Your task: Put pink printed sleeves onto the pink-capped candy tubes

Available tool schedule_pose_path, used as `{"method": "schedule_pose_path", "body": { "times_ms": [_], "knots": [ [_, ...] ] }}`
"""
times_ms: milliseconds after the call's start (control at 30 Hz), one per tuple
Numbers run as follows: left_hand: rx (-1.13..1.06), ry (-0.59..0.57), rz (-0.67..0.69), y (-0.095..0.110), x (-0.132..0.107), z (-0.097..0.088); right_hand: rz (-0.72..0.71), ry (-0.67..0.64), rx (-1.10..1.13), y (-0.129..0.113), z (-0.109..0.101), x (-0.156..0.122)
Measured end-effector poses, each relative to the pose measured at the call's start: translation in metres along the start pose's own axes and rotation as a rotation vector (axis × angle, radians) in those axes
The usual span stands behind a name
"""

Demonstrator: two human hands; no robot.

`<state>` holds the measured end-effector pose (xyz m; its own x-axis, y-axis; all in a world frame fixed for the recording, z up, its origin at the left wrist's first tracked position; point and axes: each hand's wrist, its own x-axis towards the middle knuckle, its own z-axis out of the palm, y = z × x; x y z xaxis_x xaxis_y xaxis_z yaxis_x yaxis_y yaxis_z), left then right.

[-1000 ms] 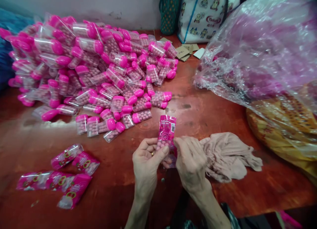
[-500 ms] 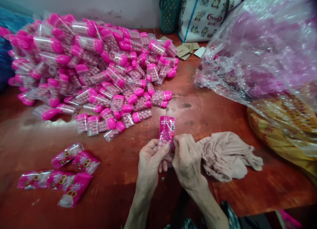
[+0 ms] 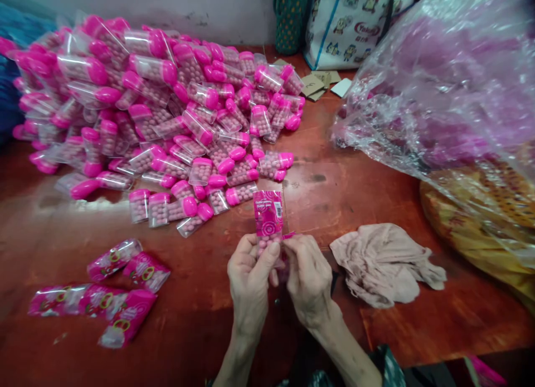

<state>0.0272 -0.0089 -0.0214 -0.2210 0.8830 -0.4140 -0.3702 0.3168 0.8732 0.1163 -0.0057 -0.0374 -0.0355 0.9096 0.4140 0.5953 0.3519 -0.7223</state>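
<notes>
In my left hand point(image 3: 251, 281) is a small clear candy container point(image 3: 267, 245) of pink balls, held upright between thumb and fingers. A printed pink sleeve point(image 3: 268, 213) with a barcode covers its upper part. Close on the right, my right hand point(image 3: 309, 275) is closed in a pinch, and a thin pink strip point(image 3: 288, 236) shows at its fingertips. Whether that strip is still joined to the sleeve I cannot tell. Several sleeved candy packs point(image 3: 102, 303) lie at the lower left. Behind them is a big heap of pink-capped candy containers point(image 3: 167, 119).
A crumpled beige cloth point(image 3: 387, 264) lies right of my hands on the red-brown table point(image 3: 200, 331). Clear plastic bags point(image 3: 438, 86) and a yellow sack point(image 3: 468, 219) fill the right side. Cardboard pieces point(image 3: 313, 85) and a white printed bag point(image 3: 346, 27) are at the back.
The container and both hands have shifted slightly left. My right hand has drawn a little away from the sleeve's edge, and a pink strip now shows at its fingertips.
</notes>
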Motion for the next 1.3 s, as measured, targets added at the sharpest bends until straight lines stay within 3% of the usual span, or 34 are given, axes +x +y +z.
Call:
{"method": "schedule_pose_path", "body": {
  "times_ms": [167,400,633,933,1300],
  "knots": [
    [-0.050,-0.082,-0.081,-0.001,0.001,0.000,0.314,0.074,0.175,-0.001,-0.008,0.007],
    [-0.108,-0.162,-0.163,0.002,0.003,-0.001,0.148,0.119,0.188,-0.003,-0.010,0.013],
    [-0.218,-0.262,-0.259,0.002,0.006,-0.004,-0.051,-0.017,0.025,0.005,-0.010,0.015],
    [-0.271,-0.249,-0.307,-0.004,0.007,0.000,0.072,-0.078,0.051,0.012,-0.002,0.014],
    [-0.129,-0.161,-0.210,-0.007,0.003,0.001,0.185,-0.068,0.171,0.012,-0.002,0.007]
  ]
}}
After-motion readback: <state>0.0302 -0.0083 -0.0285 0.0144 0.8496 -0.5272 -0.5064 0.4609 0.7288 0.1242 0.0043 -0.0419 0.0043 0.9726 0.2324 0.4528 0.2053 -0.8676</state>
